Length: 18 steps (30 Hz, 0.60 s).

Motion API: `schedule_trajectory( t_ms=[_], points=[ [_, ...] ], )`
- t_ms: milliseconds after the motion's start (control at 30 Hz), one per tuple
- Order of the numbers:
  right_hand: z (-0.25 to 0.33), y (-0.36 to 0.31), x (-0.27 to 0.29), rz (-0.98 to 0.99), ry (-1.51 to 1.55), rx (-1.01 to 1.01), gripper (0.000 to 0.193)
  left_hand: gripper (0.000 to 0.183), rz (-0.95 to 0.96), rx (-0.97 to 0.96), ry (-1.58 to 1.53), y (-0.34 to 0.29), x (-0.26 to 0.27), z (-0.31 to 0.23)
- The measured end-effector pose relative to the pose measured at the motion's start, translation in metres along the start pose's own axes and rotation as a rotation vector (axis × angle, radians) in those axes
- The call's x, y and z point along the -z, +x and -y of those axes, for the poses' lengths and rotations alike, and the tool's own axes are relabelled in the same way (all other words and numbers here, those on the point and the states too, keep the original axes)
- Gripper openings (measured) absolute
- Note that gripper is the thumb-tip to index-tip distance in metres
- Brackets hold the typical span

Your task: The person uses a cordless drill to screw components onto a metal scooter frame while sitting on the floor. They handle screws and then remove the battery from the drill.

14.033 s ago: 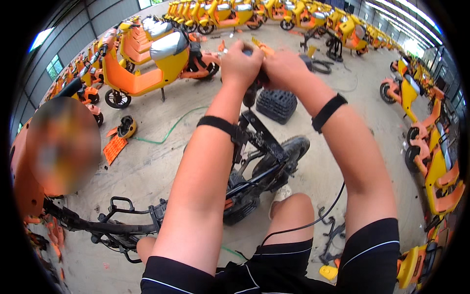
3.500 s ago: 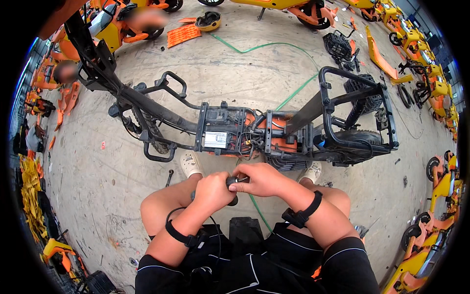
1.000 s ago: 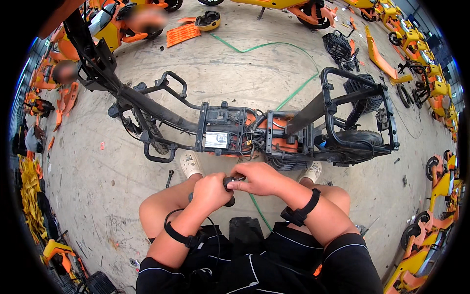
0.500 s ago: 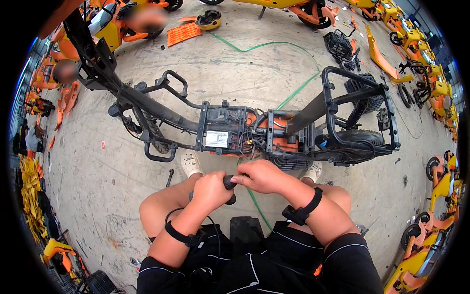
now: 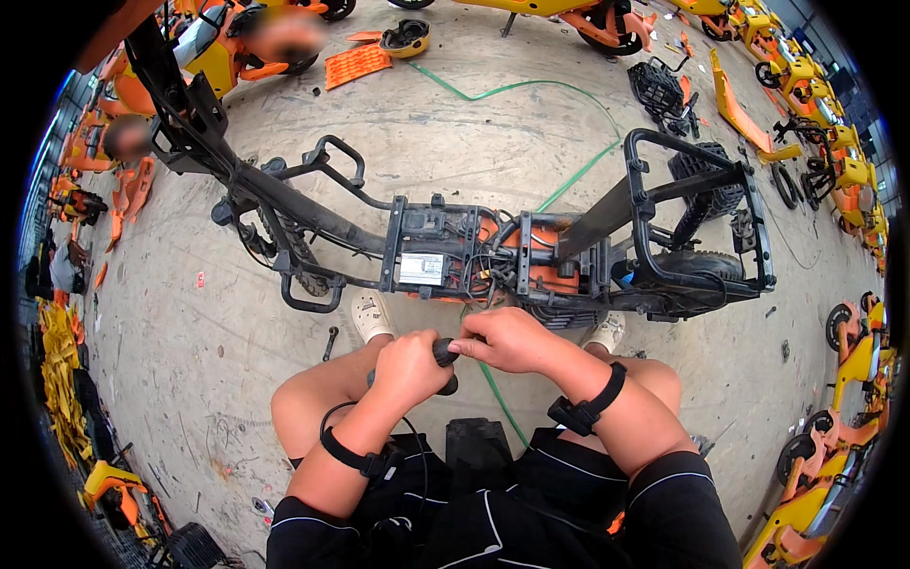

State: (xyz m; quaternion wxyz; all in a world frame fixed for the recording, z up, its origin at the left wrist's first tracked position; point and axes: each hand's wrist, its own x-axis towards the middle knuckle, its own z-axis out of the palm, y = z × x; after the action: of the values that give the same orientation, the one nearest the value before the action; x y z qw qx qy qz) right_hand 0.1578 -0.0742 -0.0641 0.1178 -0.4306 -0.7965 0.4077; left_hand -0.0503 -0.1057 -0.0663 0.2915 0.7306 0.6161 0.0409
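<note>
Right hand [image 5: 502, 339] (RH) has shifted slightly far-right vs. approx. 1 s ago, baring more of the tool's nose; left hand [image 5: 409, 370] (LH) looks about the same.

LH fingers are clamped round a matte black handheld tool with a round, ridged nose [image 5: 443, 352]. Tool sits btwn the knees, in front of the lap, on the near side of the bike. Its nose pokes out on the far-right side of the fist, w/ fine grooves round it; a smooth, rounded dark end shows below, nr. the little finger. Mid-part's hidden by the fist. RH fingers are curled, thumb tip at the nose; can't tell if they clamp anything, or if a bit's fitted.

Beyond the hands: stripped black tubular-steel scooter frame [image 5: 327, 223], front end left, rear wheel right, w/ a silver box w/ white label [image 5: 421, 268] mid-frame. Thin green hose [image 5: 504, 408] runs under it, near to far. Dark metal wrench-like bar [image 5: 330, 343] on the floor, left of the cream shoe [image 5: 372, 318].
</note>
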Motion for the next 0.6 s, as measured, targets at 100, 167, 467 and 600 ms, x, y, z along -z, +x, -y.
schedule_trajectory(
  t_ms=[100, 167, 467, 600],
  points=[
    [-0.002, 0.001, -0.001, 0.008, -0.013, -0.006, 0.042, 0.026, 0.000, 0.006, 0.004, 0.001, 0.000, -0.001],
    [-0.003, 0.001, -0.001, 0.002, 0.000, -0.002, 0.044, 0.025, -0.001, 0.006, 0.007, 0.001, 0.000, 0.000],
    [0.006, 0.002, 0.003, 0.082, -0.015, -0.059, 0.050, 0.026, -0.020, -0.049, 0.027, 0.002, -0.005, 0.001],
    [0.008, 0.003, 0.002, 0.127, -0.046, -0.078, 0.047, 0.026, -0.020, -0.056, 0.033, 0.002, -0.006, 0.001]
  ],
)
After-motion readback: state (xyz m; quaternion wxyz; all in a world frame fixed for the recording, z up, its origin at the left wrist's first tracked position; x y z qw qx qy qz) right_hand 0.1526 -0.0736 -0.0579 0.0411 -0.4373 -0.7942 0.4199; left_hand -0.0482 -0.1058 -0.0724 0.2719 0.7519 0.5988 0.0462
